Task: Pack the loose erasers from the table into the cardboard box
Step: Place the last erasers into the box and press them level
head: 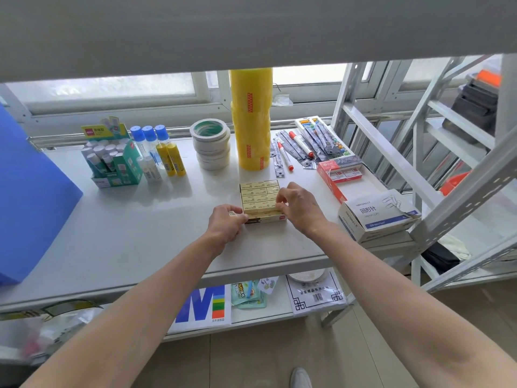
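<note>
A small cardboard box (265,219) sits on the white table (140,219), filled with rows of cream-wrapped erasers (258,195). My left hand (225,222) rests at the box's front-left corner, its fingers closed on one loose eraser (232,214). My right hand (298,204) is over the box's right side, with fingertips pinching an eraser (279,205) in the front row. Part of the front row is hidden by my fingers.
Behind the box stand a tall stack of yellow tape rolls (251,119), white tape rolls (211,145), glue bottles (165,152) and a green glue-stick box (114,161). Markers, a red box (340,172) and a paper-clip box (375,217) lie to the right. A blue sheet (30,197) fills the left.
</note>
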`<state>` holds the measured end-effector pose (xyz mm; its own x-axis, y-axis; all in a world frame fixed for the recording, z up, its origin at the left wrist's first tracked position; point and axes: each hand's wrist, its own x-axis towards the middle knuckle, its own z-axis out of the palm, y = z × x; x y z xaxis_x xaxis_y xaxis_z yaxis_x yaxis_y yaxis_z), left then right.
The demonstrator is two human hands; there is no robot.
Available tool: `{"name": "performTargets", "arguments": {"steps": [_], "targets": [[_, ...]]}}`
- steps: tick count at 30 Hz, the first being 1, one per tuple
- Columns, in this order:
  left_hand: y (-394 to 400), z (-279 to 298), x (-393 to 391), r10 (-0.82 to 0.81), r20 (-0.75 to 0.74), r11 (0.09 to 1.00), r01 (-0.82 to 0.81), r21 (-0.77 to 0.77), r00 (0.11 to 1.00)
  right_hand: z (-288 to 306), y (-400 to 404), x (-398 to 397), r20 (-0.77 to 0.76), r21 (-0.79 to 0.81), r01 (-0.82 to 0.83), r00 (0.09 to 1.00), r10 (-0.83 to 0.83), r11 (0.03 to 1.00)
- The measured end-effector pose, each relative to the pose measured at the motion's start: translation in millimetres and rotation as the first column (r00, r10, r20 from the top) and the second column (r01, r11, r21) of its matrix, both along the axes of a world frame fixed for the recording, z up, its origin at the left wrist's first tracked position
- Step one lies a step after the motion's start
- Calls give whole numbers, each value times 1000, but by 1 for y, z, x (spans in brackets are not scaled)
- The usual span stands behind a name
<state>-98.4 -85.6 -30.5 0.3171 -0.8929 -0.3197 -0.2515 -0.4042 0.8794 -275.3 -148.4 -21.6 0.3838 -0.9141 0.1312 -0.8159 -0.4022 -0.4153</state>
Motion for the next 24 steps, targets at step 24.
{"name": "performTargets", "arguments": {"steps": [24], "targets": [[36,17,24,-101,-578,991,135,16,810,26,53,63,552,281,-208,834,20,937]]}}
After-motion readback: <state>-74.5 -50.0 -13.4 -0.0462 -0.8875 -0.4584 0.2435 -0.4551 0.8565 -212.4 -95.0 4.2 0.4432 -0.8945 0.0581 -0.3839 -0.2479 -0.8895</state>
